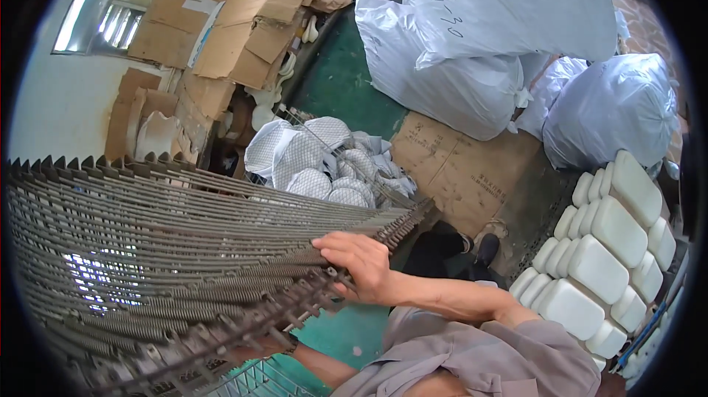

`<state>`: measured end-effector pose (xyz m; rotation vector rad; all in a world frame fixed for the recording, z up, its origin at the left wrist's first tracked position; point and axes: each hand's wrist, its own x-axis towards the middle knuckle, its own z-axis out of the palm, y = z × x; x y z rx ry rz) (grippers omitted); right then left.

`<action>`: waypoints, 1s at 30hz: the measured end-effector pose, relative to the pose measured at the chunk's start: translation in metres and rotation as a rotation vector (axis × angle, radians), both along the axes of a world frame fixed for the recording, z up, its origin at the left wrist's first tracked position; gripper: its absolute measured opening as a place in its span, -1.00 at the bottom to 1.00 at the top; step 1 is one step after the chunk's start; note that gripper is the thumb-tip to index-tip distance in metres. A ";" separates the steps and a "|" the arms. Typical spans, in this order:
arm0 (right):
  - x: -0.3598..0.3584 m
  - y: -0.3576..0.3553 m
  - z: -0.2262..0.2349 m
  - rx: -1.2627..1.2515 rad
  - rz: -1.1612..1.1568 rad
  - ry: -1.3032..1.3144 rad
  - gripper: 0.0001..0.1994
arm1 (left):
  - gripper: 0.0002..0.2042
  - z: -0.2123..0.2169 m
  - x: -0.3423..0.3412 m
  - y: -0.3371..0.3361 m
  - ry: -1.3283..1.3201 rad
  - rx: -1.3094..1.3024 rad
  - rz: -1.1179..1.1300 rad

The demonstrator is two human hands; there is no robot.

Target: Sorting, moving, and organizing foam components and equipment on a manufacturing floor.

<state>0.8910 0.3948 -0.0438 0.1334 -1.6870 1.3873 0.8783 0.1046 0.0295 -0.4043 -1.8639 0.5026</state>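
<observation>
In the head view, a tiered wire rack (221,202) fills the left side, its edge gripped by the curled right hand (357,267); the left hand (259,347) is mostly hidden behind it, its hold impossible to tell. If the right hand slipped, the rack could tip into the white pads (301,155) beyond, or its tight gaps pinch skin.

Workshop; long dark-metal rack of closely set thin rods (184,214); bulging white plastic sacks (472,95) at far edge of flat brown cardboard sheet (450,168); stacked rounded white blocks (609,233); worn green floor (343,76).
</observation>
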 end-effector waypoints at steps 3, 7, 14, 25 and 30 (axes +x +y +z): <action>0.000 0.018 -0.016 -0.019 0.022 0.058 -0.64 | -0.44 -0.034 0.020 0.027 0.065 0.468 -0.077; -0.002 0.035 -0.047 -0.027 0.024 0.106 -0.63 | -0.39 -0.068 0.030 0.037 0.113 0.424 -0.010; -0.010 0.039 -0.106 -0.083 0.090 0.166 -0.64 | -0.40 -0.135 0.043 0.046 0.148 0.462 -0.024; -0.047 0.028 -0.207 -0.025 0.104 0.297 -0.65 | -0.33 -0.290 0.069 -0.115 0.309 0.542 0.289; -0.049 0.015 -0.249 -0.005 0.141 0.284 -0.65 | -0.39 -0.337 0.066 -0.135 0.244 0.577 0.091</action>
